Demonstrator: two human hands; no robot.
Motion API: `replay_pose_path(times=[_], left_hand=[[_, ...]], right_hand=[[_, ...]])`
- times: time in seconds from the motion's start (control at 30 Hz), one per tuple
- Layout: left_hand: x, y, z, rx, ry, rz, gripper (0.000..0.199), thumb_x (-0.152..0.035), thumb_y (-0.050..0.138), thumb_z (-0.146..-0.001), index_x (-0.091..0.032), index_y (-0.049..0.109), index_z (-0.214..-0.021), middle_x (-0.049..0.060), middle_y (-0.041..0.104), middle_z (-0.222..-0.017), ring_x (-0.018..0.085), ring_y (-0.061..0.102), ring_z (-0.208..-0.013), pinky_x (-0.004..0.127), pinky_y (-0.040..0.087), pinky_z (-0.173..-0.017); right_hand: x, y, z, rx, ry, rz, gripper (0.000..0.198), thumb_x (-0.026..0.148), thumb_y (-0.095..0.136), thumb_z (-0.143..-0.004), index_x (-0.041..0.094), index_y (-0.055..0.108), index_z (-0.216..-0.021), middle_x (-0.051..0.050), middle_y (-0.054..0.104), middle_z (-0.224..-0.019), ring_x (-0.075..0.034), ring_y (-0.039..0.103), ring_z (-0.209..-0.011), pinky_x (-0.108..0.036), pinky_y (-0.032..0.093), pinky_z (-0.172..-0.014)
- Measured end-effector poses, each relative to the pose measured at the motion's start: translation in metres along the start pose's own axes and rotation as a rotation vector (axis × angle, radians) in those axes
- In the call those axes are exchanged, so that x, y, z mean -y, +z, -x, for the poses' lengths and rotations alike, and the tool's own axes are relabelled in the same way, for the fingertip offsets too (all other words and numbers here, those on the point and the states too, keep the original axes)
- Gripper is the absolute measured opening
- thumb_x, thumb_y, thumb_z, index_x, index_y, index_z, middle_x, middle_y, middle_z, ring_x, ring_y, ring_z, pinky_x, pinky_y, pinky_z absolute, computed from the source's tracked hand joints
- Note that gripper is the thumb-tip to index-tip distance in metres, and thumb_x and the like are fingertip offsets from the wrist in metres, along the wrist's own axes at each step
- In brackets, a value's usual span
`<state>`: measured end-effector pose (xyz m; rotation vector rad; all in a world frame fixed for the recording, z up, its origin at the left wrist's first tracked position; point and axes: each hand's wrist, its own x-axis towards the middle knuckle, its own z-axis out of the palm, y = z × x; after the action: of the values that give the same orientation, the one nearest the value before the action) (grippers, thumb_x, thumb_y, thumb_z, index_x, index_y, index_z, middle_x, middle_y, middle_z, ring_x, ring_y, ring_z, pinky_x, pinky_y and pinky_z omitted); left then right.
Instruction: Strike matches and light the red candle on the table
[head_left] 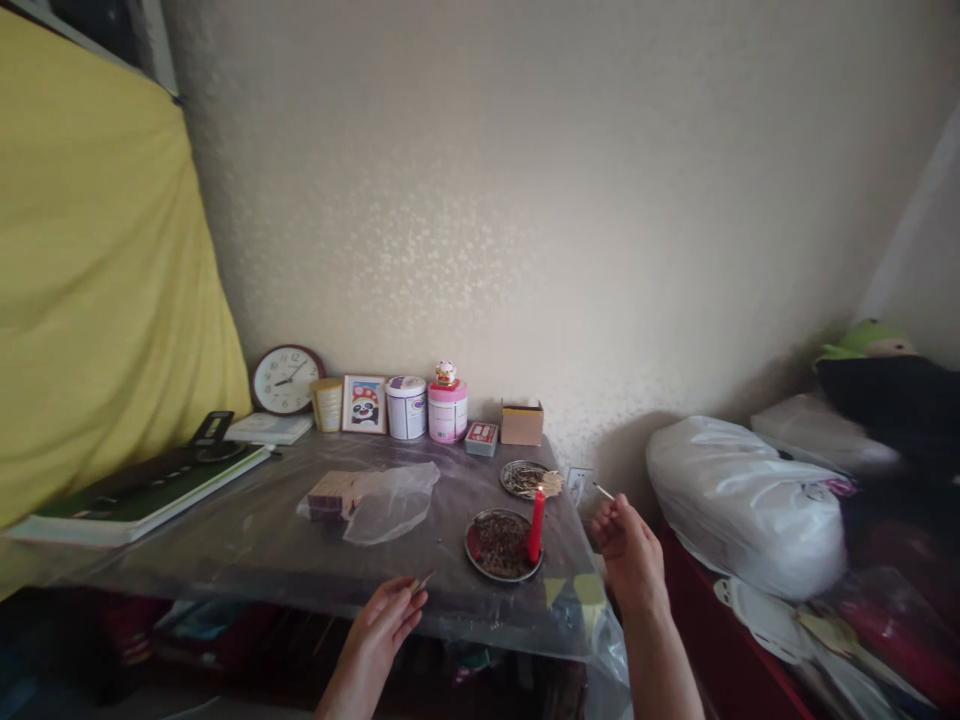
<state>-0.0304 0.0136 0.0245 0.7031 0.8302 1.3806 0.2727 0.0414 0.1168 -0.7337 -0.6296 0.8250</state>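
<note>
My right hand (631, 555) is raised to the right of the table, fingers pinched on a thin pale matchstick (604, 492) that points up and left. Lower down, at the table's front edge, my left hand (382, 625) pinches a short thin stick (424, 581), whose kind is hard to make out. Between the hands a lit red candle (536, 528) stands upright at the right side of a round metal plate (469, 553) covered with dark bits. Behind it, a second round plate (504, 487) carries dark bits and several pale matchsticks (544, 485).
A plastic bag (397, 505) lies by a block of wrapped small packs (330, 495). Along the wall stand a clock (287, 380), a panda picture (364, 404), two tins (406, 410), a small red-topped box (481, 439) and a cardboard box (522, 424). White bags (742, 500) sit right.
</note>
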Motion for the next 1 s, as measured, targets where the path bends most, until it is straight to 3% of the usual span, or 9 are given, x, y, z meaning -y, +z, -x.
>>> replay_pose_path(times=[0.33,0.47,0.7,1.0], left_hand=[[0.0,0.001,0.002,0.001,-0.009,-0.011,0.031,-0.036,0.074,-0.061,-0.018,0.068,-0.085,0.01,0.071,-0.099,0.026,0.062,-0.098,0.037,0.046,-0.088],[0.0,-0.001,0.002,0.015,-0.013,-0.015,0.032,-0.037,0.072,-0.064,-0.018,0.067,-0.089,0.01,0.069,-0.103,0.025,0.061,-0.101,0.036,0.045,-0.09],[0.002,-0.003,0.001,0.026,-0.036,-0.02,0.034,-0.039,0.075,-0.061,-0.019,0.068,-0.088,0.009,0.069,-0.104,0.026,0.059,-0.103,0.036,0.044,-0.092],[-0.003,0.002,0.003,0.001,-0.062,-0.026,0.04,-0.042,0.078,-0.055,-0.018,0.068,-0.086,0.009,0.07,-0.099,0.029,0.057,-0.107,0.039,0.041,-0.095]], right_hand=[[0.006,-0.02,-0.007,-0.056,0.029,-0.104,0.027,0.025,0.081,-0.048,0.019,0.067,-0.07,0.003,0.066,-0.065,-0.009,0.061,-0.058,-0.022,0.055,-0.061],[-0.001,-0.025,-0.008,-0.07,0.029,-0.068,0.027,0.025,0.082,-0.048,0.018,0.068,-0.07,0.003,0.067,-0.067,-0.011,0.063,-0.061,-0.023,0.056,-0.064],[-0.015,-0.032,-0.009,-0.115,0.017,0.035,0.023,0.028,0.081,-0.049,0.017,0.066,-0.063,0.005,0.062,-0.058,-0.009,0.057,-0.053,-0.018,0.052,-0.051],[-0.03,-0.043,-0.016,-0.129,0.02,0.196,0.032,0.035,0.082,-0.042,0.016,0.066,-0.062,0.004,0.064,-0.058,-0.011,0.059,-0.052,-0.022,0.052,-0.055]])
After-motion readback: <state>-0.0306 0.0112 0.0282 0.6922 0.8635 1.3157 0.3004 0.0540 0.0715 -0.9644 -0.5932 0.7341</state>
